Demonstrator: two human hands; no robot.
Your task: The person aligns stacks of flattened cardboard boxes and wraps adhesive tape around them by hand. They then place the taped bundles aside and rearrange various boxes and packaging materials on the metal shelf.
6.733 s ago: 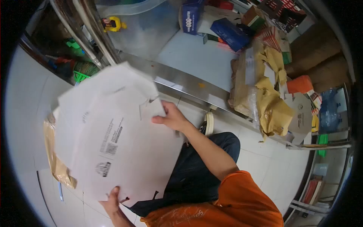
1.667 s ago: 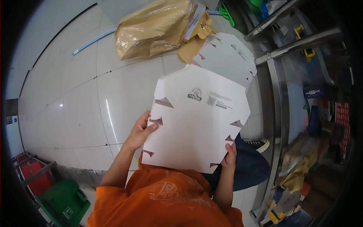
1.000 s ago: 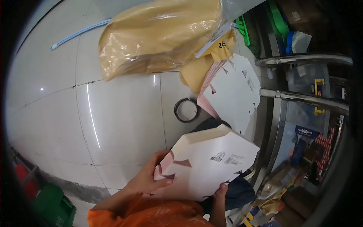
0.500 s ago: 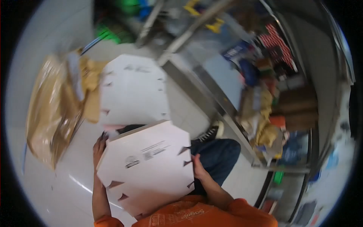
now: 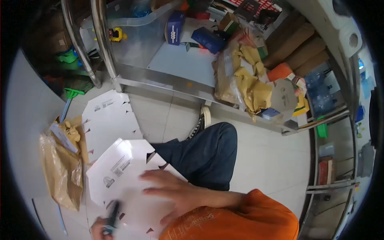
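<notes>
A flat white cardboard box blank [image 5: 132,166] with cut corners, notches and black print lies in front of my body, partly over my lap. Across its near part my right hand [image 5: 172,192] rests with fingers spread, slightly blurred. At the blank's lower left edge, my left hand [image 5: 102,228] is closed around a dark green and black marker-shaped tool [image 5: 113,216]. Motion blur hides that tool's exact kind. Farther out, more white box blanks [image 5: 110,124] lie flat on the floor, partly covered by the nearer one.
A brown plastic-wrapped paper package [image 5: 62,172] lies at the left. Ahead runs a metal-framed shelf [image 5: 160,86] with a clear bin [image 5: 134,38], crumpled brown paper [image 5: 252,90] and boxes. My bent leg [image 5: 212,156] is right of the blank. A green broom [image 5: 72,94] stands at the far left.
Both hands have left the blank's side edges. The right now lies on top; the left grips a dark tool. The blank has shifted left and down, and the view has turned.
</notes>
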